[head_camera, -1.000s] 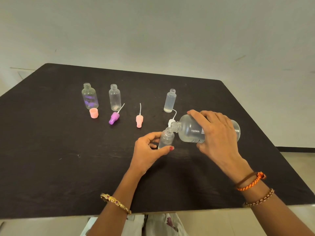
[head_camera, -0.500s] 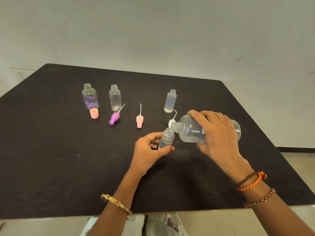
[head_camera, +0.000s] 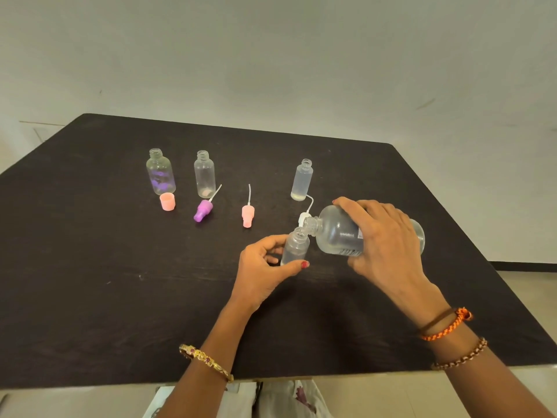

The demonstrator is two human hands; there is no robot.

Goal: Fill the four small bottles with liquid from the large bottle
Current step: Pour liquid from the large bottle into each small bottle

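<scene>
Step in hand: pouring from the large bottle (head_camera: 340, 233) into one small bottle (head_camera: 294, 248), centre of the frame.
Right hand (head_camera: 384, 239): fingers wrapped over the large bottle's body, holding it tipped almost level, neck pointing to frame left.
Left hand (head_camera: 265, 267): thumb and fingers pinched round the small bottle, which leans slightly with its open mouth under the large bottle's lip; whether its base rests on the worktop (head_camera: 90, 282) cannot be told.
Mouth alignment: the two openings are touching or nearly so; no stream can be made out.
Fill level: clear liquid appears to stand partway up the held bottle; exact level uncertain.
Other small bottles: three stand uncapped in the upper part of the worktop; the purple-tinted bottle (head_camera: 160, 172) at upper left, the clear bottle (head_camera: 204, 175) beside it, and the frosted bottle (head_camera: 302, 181) to the right, which shows only a trace of liquid at its base.
Loose tops: pink cap (head_camera: 167, 201), purple sprayer (head_camera: 204, 209), pink sprayer (head_camera: 248, 213) and a white sprayer (head_camera: 303, 217) partly hidden behind the bottle necks.
Progress, as judged: early; three bottles apparently remain to be filled.
Recommended handling: keep the lips together, raise the large bottle's base gradually, and watch the rising level. Level the large bottle before the neck floods.
Risk: a narrow mouth and a sudden glug could spill onto the worktop.
</scene>
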